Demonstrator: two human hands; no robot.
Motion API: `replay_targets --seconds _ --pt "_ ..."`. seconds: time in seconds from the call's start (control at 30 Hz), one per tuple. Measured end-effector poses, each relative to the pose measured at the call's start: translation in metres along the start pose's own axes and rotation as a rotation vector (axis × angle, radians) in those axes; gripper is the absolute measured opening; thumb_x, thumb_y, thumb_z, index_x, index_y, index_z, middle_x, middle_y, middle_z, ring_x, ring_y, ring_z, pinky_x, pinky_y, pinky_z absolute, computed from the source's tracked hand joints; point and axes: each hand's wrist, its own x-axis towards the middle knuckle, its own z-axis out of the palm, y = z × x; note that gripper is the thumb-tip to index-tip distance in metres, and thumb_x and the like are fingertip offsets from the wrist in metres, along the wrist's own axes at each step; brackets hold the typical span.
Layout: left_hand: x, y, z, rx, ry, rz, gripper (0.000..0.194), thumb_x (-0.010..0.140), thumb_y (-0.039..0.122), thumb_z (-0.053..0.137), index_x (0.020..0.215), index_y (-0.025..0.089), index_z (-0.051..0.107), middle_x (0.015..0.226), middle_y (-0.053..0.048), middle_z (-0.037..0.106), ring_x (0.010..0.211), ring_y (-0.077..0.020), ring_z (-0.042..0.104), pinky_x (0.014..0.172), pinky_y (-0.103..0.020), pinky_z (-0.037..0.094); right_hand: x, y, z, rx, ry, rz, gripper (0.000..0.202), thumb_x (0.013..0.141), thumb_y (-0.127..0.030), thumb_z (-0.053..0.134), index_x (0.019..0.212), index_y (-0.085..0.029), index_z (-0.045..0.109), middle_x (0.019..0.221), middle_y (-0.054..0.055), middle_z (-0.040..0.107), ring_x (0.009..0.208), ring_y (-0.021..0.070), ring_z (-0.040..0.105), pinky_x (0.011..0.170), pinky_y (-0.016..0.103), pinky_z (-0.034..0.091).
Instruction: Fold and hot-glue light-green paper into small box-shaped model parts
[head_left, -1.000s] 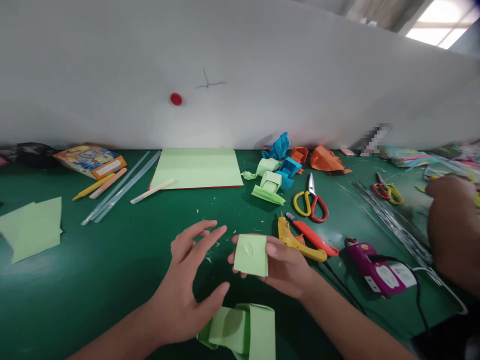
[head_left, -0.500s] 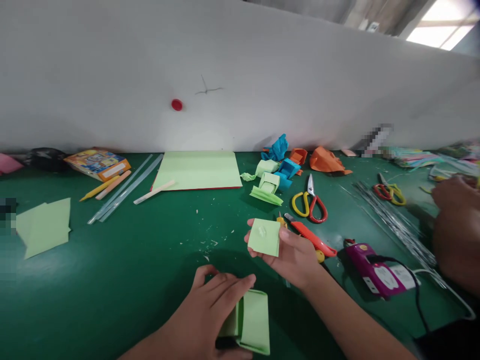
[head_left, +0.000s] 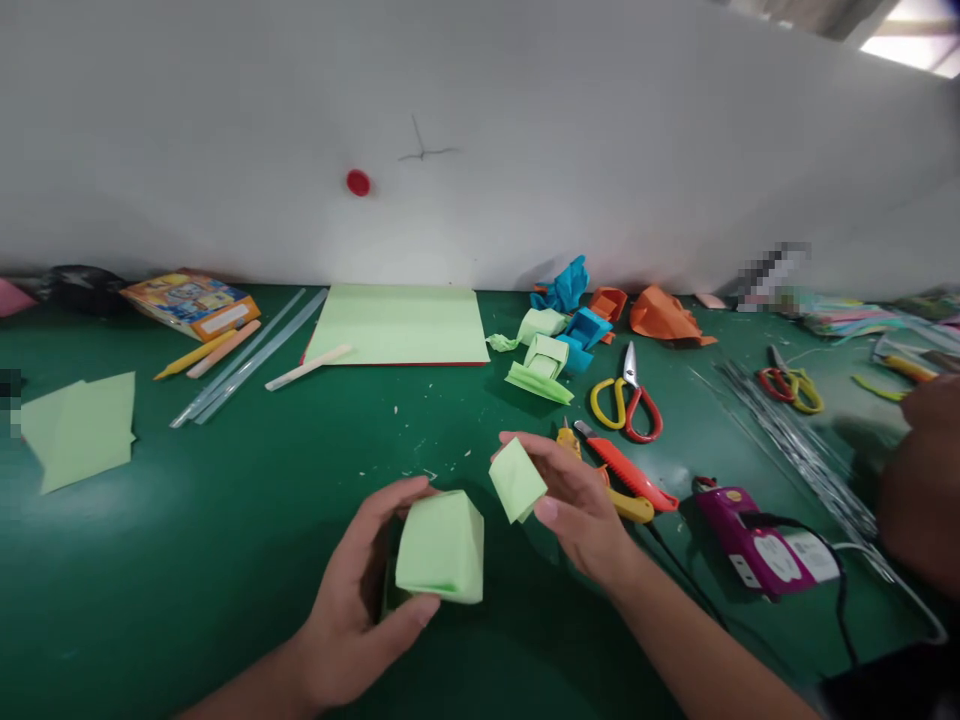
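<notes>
My left hand (head_left: 339, 612) is closed around a light green folded paper box (head_left: 442, 548), fingers behind it and thumb at its lower edge. To its right, my right hand (head_left: 589, 515) pinches a smaller light green folded paper piece (head_left: 517, 482) between thumb and fingers. The small piece is tilted and apart from the box, with a narrow gap between them. Both papers are held above the green table (head_left: 247, 560).
Scissors (head_left: 628, 395), a red cutter knife (head_left: 628, 466) and a purple power device (head_left: 761, 545) with cables lie to the right. Behind are folded paper pieces (head_left: 546, 358) and a green paper stack (head_left: 397, 322). Loose green sheets (head_left: 86, 430) lie left. A co-worker's hand (head_left: 926, 480) is at far right.
My left hand has turned over and lifted the paper box toward the right hand. The small paper piece in my right hand has tilted, hiding the glossy blob on its face. The view shifted slightly.
</notes>
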Motion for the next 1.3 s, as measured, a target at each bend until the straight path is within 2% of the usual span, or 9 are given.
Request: replay_targets --seconds 0.1,0.23,0.43,0.5,0.6,0.73,1.03,1.3 --pt "0.004 0.001 0.002 -0.054 0.062 0.019 0.064 0.087 0.029 0.073 0.146 0.035 0.05 0.132 -0.008 0.064 0.114 -0.0249 0.068 0.087 -0.027 0.06 -0.005 -0.005 0.002 -0.203 -0.061 -0.073 0.053 0.091 -0.044 0.073 0.141 -0.033 0.062 0.124 0.008 0.061 0.11 0.0253 0.057 0.095 0.04 0.049" --pt "0.005 0.0 0.003 -0.076 0.075 0.038 0.066 0.086 0.025 0.074 0.147 0.035 0.05 0.133 -0.007 0.064 0.118 -0.0246 0.067 0.091 -0.028 0.06 -0.009 -0.011 0.008 -0.388 -0.13 -0.117 0.055 0.095 -0.04 0.068 0.147 -0.032 0.056 0.127 0.009 0.058 0.11 0.0253 0.054 0.096 0.041 0.048" --pt "0.004 -0.007 0.003 -0.13 0.087 0.039 0.076 0.085 0.024 0.076 0.151 0.036 0.039 0.137 -0.008 0.063 0.122 -0.0245 0.065 0.092 -0.03 0.06 -0.011 -0.003 0.016 -0.415 -0.134 -0.147 0.071 0.093 -0.032 0.07 0.157 -0.03 0.039 0.123 0.008 0.06 0.105 0.0237 0.055 0.099 0.043 0.046" --pt "0.004 -0.009 0.004 -0.142 0.092 0.045 0.074 0.085 0.023 0.077 0.148 0.036 0.04 0.137 -0.009 0.063 0.122 -0.0253 0.065 0.091 -0.031 0.061 -0.013 0.0 0.017 -0.399 -0.118 -0.139 0.068 0.091 -0.03 0.072 0.153 -0.03 0.042 0.122 0.007 0.059 0.107 0.0233 0.055 0.099 0.042 0.046" --pt "0.004 -0.012 0.004 -0.145 0.108 0.067 0.074 0.083 0.021 0.078 0.146 0.035 0.041 0.137 -0.009 0.063 0.122 -0.0265 0.065 0.091 -0.033 0.061 -0.015 0.0 0.018 -0.392 -0.089 -0.129 0.05 0.089 -0.025 0.073 0.133 -0.03 0.05 0.119 0.005 0.058 0.106 0.0221 0.054 0.096 0.039 0.046" --pt "0.004 -0.013 0.005 -0.139 0.098 0.074 0.079 0.082 0.017 0.079 0.147 0.034 0.039 0.138 -0.01 0.063 0.124 -0.0277 0.065 0.092 -0.034 0.061 -0.014 -0.003 0.019 -0.431 -0.103 -0.138 0.036 0.088 -0.023 0.073 0.116 -0.028 0.05 0.119 0.005 0.056 0.108 0.0216 0.055 0.094 0.037 0.046" --pt "0.004 -0.012 0.005 -0.162 0.103 0.076 0.075 0.083 0.016 0.078 0.147 0.033 0.042 0.138 -0.011 0.063 0.124 -0.0276 0.065 0.094 -0.036 0.061 -0.009 -0.008 0.022 -0.553 -0.173 -0.188 0.03 0.09 -0.028 0.072 0.115 -0.026 0.054 0.12 0.008 0.057 0.112 0.0246 0.056 0.098 0.04 0.047" --pt "0.005 -0.014 0.005 -0.179 0.09 0.072 0.074 0.084 0.016 0.077 0.147 0.035 0.044 0.139 -0.008 0.063 0.125 -0.0235 0.065 0.095 -0.028 0.059 -0.01 -0.005 0.021 -0.605 -0.183 -0.193 0.033 0.09 -0.031 0.072 0.118 -0.026 0.056 0.128 0.01 0.054 0.124 0.0272 0.051 0.105 0.042 0.043"
